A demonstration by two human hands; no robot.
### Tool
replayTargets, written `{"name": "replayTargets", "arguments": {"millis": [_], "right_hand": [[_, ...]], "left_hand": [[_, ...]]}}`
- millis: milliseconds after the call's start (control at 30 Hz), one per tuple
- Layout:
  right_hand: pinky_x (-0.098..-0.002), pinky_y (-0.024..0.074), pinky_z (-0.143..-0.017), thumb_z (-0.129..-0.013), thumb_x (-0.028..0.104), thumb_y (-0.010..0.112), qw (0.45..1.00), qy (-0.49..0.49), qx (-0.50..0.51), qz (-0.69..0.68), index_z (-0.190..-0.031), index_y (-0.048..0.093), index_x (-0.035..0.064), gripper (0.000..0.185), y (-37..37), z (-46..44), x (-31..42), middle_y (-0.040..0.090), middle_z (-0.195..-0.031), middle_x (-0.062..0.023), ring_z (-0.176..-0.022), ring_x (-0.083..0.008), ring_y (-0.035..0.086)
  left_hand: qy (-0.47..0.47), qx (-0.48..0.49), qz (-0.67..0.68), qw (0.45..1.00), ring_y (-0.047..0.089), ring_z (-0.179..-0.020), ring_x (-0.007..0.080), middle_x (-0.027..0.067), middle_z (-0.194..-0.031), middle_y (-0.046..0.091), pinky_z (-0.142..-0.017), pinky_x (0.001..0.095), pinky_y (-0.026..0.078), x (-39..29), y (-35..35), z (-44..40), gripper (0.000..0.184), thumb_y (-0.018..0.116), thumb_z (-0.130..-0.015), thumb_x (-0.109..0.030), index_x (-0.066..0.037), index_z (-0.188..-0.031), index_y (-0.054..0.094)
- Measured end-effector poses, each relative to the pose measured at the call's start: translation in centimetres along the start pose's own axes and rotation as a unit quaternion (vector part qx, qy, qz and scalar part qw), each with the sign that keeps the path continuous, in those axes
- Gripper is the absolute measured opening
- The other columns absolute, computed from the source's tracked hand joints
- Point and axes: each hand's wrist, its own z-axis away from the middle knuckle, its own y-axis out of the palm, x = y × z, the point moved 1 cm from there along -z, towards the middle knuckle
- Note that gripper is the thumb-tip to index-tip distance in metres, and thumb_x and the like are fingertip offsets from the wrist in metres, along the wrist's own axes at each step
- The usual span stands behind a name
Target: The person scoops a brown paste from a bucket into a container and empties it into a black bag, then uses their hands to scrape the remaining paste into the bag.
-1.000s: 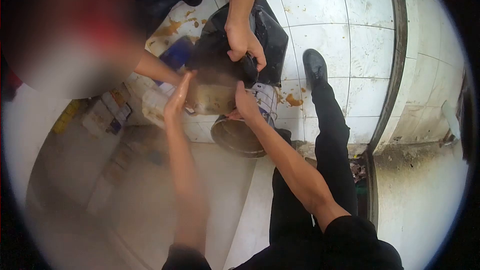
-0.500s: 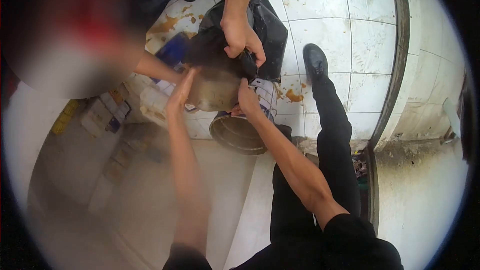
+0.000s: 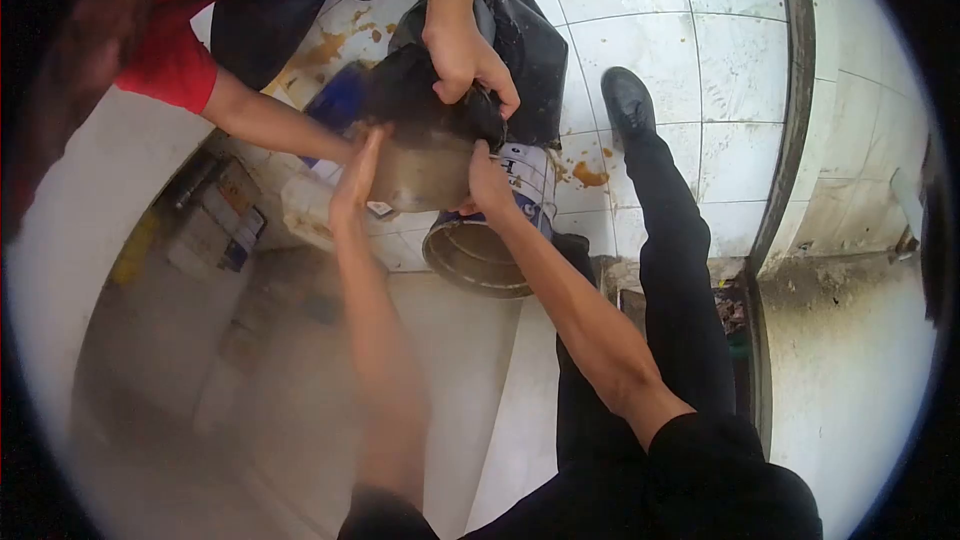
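Note:
A brownish, cloudy container point(image 3: 422, 178) is held between my two hands. My left hand point(image 3: 354, 183) presses along its left side with the fingers stretched upward. On its right side, my right hand point(image 3: 487, 183) grips the edge, the fingertips partly hidden behind it. Black plastic point(image 3: 530, 55) lies against the container's upper part, and a co-worker's hand point(image 3: 468, 65) pinches a bunched fold of it. Another co-worker's arm point(image 3: 275, 125) reaches to the container's left side, its hand mostly hidden. Just below my right hand is an open, empty-looking bucket point(image 3: 480, 250) with a printed side.
Brown spills point(image 3: 588, 175) mark the white floor tiles point(image 3: 640, 60). A blue object point(image 3: 340, 97) lies left of the black plastic. A black shoe point(image 3: 628, 100) stands at the right, beside a dark strip point(image 3: 795, 90). Boxes point(image 3: 222, 215) sit at the left.
The co-worker at the left has shifted, so a red sleeve and more of the arm show. The view has moved slightly. Both my hands stay on the container.

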Motion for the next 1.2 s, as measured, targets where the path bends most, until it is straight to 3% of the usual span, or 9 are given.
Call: {"name": "replayTargets", "arguments": {"millis": [67, 200, 267, 367, 633, 700, 833, 1033, 1200], "right_hand": [[-0.0373, 0.0517, -0.045, -0.096, 0.051, 0.025, 0.996, -0.083, -0.005, 0.041, -0.109, 0.052, -0.0106, 0.069, -0.3, -0.2, 1.3, 0.062, -0.092, -0.0236, -0.056, -0.0294, 0.065], [-0.035, 0.0462, -0.049, -0.095, 0.056, 0.026, 0.992, 0.093, 0.037, -0.075, -0.119, 0.048, 0.002, 0.063, -1.1, 3.1, 2.8, 0.06, -0.085, -0.0152, -0.057, -0.0242, 0.059], [-0.0316, 0.0403, -0.054, -0.093, 0.061, 0.03, 0.954, 0.138, 0.184, -0.193, -0.124, 0.044, 0.0147, 0.057, -1.3, 2.5, 2.6, 0.058, -0.094, -0.0102, -0.069, -0.0235, 0.058], [-0.0328, 0.0398, -0.057, -0.094, 0.051, 0.036, 0.934, 0.138, 0.223, -0.243, -0.118, 0.046, 0.0144, 0.045, -2.5, 2.4, 1.9, 0.056, -0.103, -0.0108, -0.081, -0.024, 0.058], [-0.0446, 0.0501, -0.082, -0.087, 0.014, 0.041, 0.946, 0.123, 0.211, -0.212, -0.109, 0.049, 0.0032, 0.026, -3.1, 3.2, 1.2, 0.055, -0.103, -0.0114, -0.096, -0.0293, 0.057], [-0.0466, 0.0501, -0.087, -0.086, 0.01, 0.04, 0.946, 0.108, 0.212, -0.219, -0.107, 0.049, 0.0007, 0.025, -3.5, 2.9, 0.5, 0.055, -0.101, -0.0109, -0.096, -0.0297, 0.057], [-0.0427, 0.0538, -0.079, -0.083, 0.006, 0.047, 0.961, 0.053, 0.173, -0.209, -0.11, 0.05, -0.0044, 0.03, -4.5, 1.4, -2.8, 0.058, -0.104, -0.0131, -0.088, -0.0264, 0.061], [-0.029, 0.0489, -0.065, -0.079, 0.012, 0.057, 0.986, 0.002, 0.128, -0.107, -0.095, 0.059, 0.003, 0.018, -6.2, 1.2, -2.4, 0.061, -0.084, -0.0046, -0.075, -0.0155, 0.058], [-0.0327, 0.0468, -0.088, -0.081, 0.012, 0.053, 0.988, -0.01, 0.153, -0.007, -0.1, 0.058, 0.0, 0.023, -8.2, 6.3, 0.9, 0.062, -0.097, -0.008, -0.092, -0.021, 0.059]], "left_hand": [[-0.013, -0.015, 0.043, 0.999, 0.03, -0.136, 0.0294, 0.0154, -0.145, 0.037, -0.11, 0.0356, 0.022, 0.2, 0.6, -0.6, 0.067, 0.043, -0.09, -0.051, -0.001, -0.135, 0.045], [-0.007, 0.015, 0.074, 0.997, 0.026, -0.139, 0.0299, 0.0165, -0.15, 0.029, -0.112, 0.0357, 0.02, 1.2, 1.2, -0.2, 0.076, 0.046, -0.091, -0.051, -0.002, -0.147, 0.027], [-0.073, 0.006, 0.066, 0.995, 0.025, -0.135, 0.0363, 0.018, -0.152, 0.02, -0.102, 0.0514, 0.028, 1.1, 1.5, -0.4, 0.101, 0.055, -0.073, -0.066, -0.013, -0.151, 0.02], [-0.1, 0.034, 0.134, 0.985, 0.033, -0.135, 0.0282, 0.0129, -0.147, 0.035, -0.11, 0.0367, 0.024, 0.2, 2.3, 2.2, 0.072, 0.049, -0.091, -0.049, -0.005, -0.146, 0.03], [0.077, 0.026, 0.246, 0.966, 0.029, -0.137, 0.0247, 0.0117, -0.15, 0.029, -0.11, 0.0372, 0.026, 10.2, 5.9, 2.0, 0.081, 0.062, -0.085, -0.03, -0.004, -0.149, 0.02], [0.084, -0.041, 0.264, 0.96, 0.036, -0.132, 0.0266, 0.0132, -0.14, 0.042, -0.112, 0.0411, 0.021, 7.8, 6.7, 4.4, 0.082, 0.068, -0.078, -0.043, -0.005, -0.142, 0.034], [0.127, -0.041, 0.454, 0.881, 0.038, -0.131, 0.025, 0.0101, -0.137, 0.047, -0.112, 0.0396, 0.022, 10.1, 8.2, 4.6, 0.063, 0.051, -0.092, -0.048, -0.003, -0.135, 0.045], [0.191, -0.061, 0.753, 0.627, 0.042, -0.128, 0.0239, 0.01, -0.133, 0.051, -0.106, 0.0399, 0.029, 11.7, 8.5, 8.1, 0.064, 0.031, -0.096, -0.058, -0.006, -0.128, 0.051], [0.083, -0.138, 0.725, 0.67, 0.059, -0.106, 0.0195, 0.0082, -0.116, 0.063, -0.091, 0.0353, 0.042, 18.8, 14.8, 12.9, 0.048, 0.04, -0.097, -0.047, -0.007, -0.119, 0.055]]}}
